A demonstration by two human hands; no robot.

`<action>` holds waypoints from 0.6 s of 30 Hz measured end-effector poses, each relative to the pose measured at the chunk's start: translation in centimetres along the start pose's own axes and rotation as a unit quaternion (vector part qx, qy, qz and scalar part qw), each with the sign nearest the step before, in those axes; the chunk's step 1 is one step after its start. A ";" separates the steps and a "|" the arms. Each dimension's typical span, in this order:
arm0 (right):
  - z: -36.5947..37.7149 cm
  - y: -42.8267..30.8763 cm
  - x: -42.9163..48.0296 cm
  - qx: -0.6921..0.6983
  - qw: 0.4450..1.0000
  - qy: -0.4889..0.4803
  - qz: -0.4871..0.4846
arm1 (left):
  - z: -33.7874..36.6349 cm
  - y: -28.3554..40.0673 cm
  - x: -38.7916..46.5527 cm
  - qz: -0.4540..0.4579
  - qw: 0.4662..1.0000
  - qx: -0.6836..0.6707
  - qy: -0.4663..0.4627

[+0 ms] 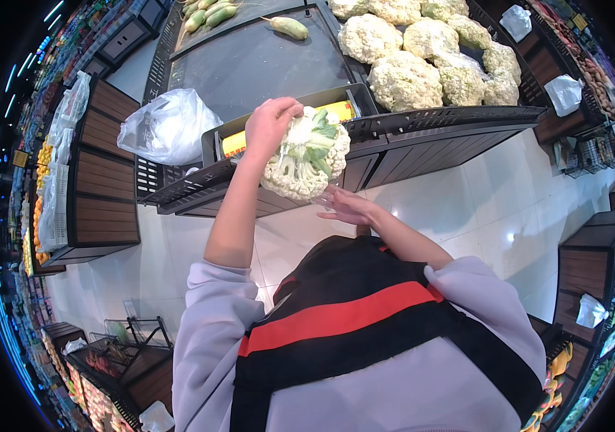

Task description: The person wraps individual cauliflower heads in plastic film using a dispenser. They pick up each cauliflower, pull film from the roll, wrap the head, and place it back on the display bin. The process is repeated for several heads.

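Observation:
In front of me hangs a cauliflower head, its stem and green leaves turned up, with what looks like clear plastic film about it. My left hand grips it at the upper left by the stem side. Below its lower right edge is my right hand, fingers apart, with clear film at the fingertips; whether they pinch the film I cannot tell. Just behind the cauliflower a black tray holds yellow packaging bearing writing. Left of the tray lies a white plastic bag.
Several cauliflowers fill the stand's right part. A single green radish lies on the dark display board, with more radishes at back left. The black perforated rim runs along the stand's front. Wooden produce stands flank the tiled floor.

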State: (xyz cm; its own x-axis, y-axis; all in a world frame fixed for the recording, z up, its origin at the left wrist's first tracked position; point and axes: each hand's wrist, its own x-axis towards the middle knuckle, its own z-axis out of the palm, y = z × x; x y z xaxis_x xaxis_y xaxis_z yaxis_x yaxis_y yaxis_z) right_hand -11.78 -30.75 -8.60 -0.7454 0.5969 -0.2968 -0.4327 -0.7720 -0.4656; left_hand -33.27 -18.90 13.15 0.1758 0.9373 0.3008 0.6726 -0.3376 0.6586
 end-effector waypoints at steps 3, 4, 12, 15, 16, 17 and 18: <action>-0.9 0.2 1.8 0.075 0.983 -0.169 0.013 | -0.2 0.3 0.1 -0.014 0.999 0.031 -0.004; -1.0 0.0 1.1 0.096 0.984 -0.143 0.047 | -0.2 0.3 0.1 -0.024 0.999 0.046 -0.005; -1.9 -2.5 -13.1 -0.031 0.994 0.091 -0.052 | 0.5 0.0 -0.1 0.017 0.997 0.064 0.024; -1.5 -3.9 -11.0 -0.164 0.980 0.115 0.005 | 0.7 -0.2 -0.1 -0.032 0.997 0.063 0.017; -1.2 -4.1 -9.3 -0.195 0.978 0.074 0.002 | 0.7 -0.2 0.0 -0.031 0.998 0.061 0.012; -0.8 -4.2 -7.4 -0.178 0.984 0.029 -0.003 | 0.6 -0.3 0.1 -0.043 0.997 0.068 0.010; -0.4 -4.0 -5.5 -0.104 0.994 -0.009 0.007 | 0.6 -0.4 0.3 -0.042 0.997 0.070 0.008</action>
State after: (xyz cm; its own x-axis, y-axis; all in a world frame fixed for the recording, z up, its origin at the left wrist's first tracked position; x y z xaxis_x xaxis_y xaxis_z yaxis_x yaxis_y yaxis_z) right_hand -5.69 -30.83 -5.43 -0.7596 0.5818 -0.2908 -0.3096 -0.7166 -0.6250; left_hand -33.05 -18.48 12.57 0.1040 0.9601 0.2596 0.7783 -0.2411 0.5798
